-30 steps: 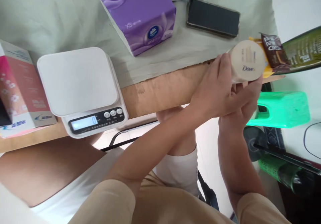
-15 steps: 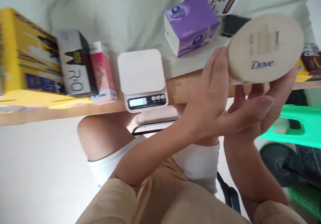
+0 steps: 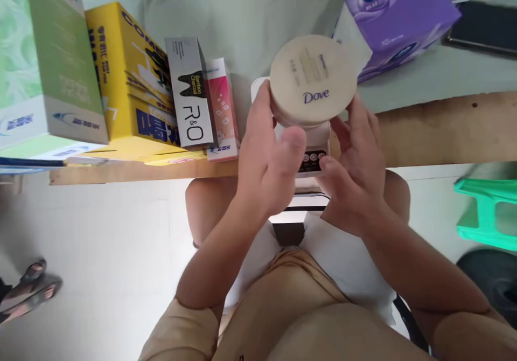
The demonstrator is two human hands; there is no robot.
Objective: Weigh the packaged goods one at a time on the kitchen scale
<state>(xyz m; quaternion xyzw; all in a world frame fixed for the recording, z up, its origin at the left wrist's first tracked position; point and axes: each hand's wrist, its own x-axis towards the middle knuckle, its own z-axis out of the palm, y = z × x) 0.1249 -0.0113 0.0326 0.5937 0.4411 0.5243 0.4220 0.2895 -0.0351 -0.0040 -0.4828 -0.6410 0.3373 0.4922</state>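
Between both hands I hold a round cream jar [image 3: 311,81] with a pale lid marked Dove. The fingers of my left hand [image 3: 269,156] press its left side, and those of my right hand [image 3: 357,161] press the lower right side. The jar is over a white digital kitchen scale [image 3: 323,137], hiding most of its plate and its display; whether the two touch I cannot tell. A few of the scale's buttons show between my hands. Close to my left hand stands a pink and white box [image 3: 222,113].
Left along the table edge stand a grey R&O box [image 3: 189,91], a yellow box [image 3: 133,86] and a green box [image 3: 67,64]. To the right lie a purple tissue pack [image 3: 399,19] and a dark phone [image 3: 484,29]. A green stool [image 3: 488,210] and another person's sandalled feet [image 3: 34,291] are on the floor.
Both hands have carried the jar left, from the table's right side to over the scale. The view has turned, and my right hand is now at the jar's lower right side.
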